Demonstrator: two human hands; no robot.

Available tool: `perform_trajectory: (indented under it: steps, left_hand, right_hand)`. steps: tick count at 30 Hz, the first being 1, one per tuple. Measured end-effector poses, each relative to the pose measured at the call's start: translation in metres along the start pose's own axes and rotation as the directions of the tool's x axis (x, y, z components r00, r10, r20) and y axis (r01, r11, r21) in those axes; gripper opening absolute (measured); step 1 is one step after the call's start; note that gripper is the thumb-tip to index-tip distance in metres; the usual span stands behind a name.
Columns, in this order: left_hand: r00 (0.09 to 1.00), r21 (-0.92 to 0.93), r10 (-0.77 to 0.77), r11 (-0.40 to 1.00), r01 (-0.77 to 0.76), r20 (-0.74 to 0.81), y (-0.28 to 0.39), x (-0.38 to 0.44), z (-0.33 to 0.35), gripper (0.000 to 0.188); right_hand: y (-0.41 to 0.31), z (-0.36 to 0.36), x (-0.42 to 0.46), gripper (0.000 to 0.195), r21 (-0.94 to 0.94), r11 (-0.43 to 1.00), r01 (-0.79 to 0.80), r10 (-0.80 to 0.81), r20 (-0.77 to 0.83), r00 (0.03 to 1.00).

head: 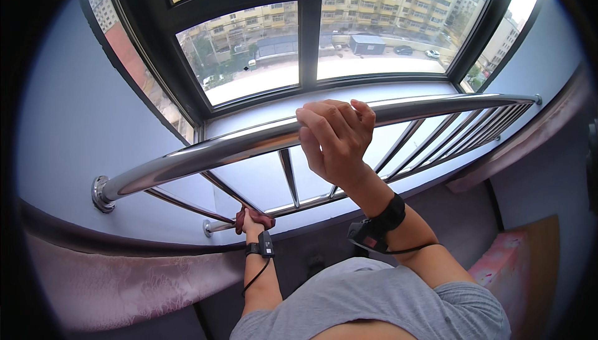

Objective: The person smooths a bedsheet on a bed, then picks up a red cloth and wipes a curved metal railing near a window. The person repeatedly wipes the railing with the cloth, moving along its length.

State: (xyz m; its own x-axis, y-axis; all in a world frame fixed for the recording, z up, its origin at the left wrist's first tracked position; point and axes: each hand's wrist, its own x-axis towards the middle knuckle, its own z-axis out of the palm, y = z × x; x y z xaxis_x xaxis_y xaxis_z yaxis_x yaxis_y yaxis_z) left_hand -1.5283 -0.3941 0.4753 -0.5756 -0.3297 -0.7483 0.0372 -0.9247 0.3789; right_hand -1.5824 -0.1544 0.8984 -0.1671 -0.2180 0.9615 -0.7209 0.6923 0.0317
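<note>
My right hand (pixel 337 141) lies over the thick, polished metal top rail (pixel 201 162) of a window guard railing, its fingers curled around it near the middle. Lower and to the left, my left hand (pixel 252 223) holds a dark red cloth (pixel 267 221) against the bottom rail (pixel 308 203), near its left end. The cloth is bunched around the rail where an upright meets it, and it partly hides my fingers. Slim metal uprights (pixel 288 179) run between the two rails. Each wrist wears a black strap with a small device and a cable.
Behind the railing are a white sill (pixel 397 89) and a dark-framed window (pixel 308 36), with buildings and parked cars outside. A round flange (pixel 103 194) fixes the top rail to the left wall. Pink patterned curtains (pixel 140 284) hang at left; a pink box-like item (pixel 502 265) stands lower right.
</note>
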Motion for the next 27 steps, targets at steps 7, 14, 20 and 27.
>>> perform_trajectory:
  steps: [7, 14, 20, 27]
  left_hand:
    - [0.963, -0.063, 0.016, 0.998, 0.001, 0.270, -0.006, 0.014, -0.023, 0.042]
    - [0.982, -0.076, 0.059, 0.996, -0.046, 0.181, -0.012, 0.002, -0.002, 0.047]
    - [0.848, 0.186, 0.172, 0.979, -0.088, -0.501, -0.007, -0.072, 0.069, 0.050]
    - [0.924, 0.127, 0.138, 0.987, -0.098, -0.357, -0.001, -0.019, 0.032, 0.052]
  right_hand:
    - [0.002, 0.000, -0.001, 0.013, -0.013, 1.000, 0.018, -0.018, 0.012, 1.000]
    - [0.006, 0.001, -0.004, 0.013, -0.025, 0.999, 0.045, -0.045, 0.011, 0.999]
    - [0.008, -0.004, -0.005, 0.014, -0.019, 1.000, 0.022, -0.021, 0.043, 0.999]
    - [0.004, -0.004, -0.002, 0.015, -0.014, 1.000, 0.027, -0.027, 0.034, 0.999]
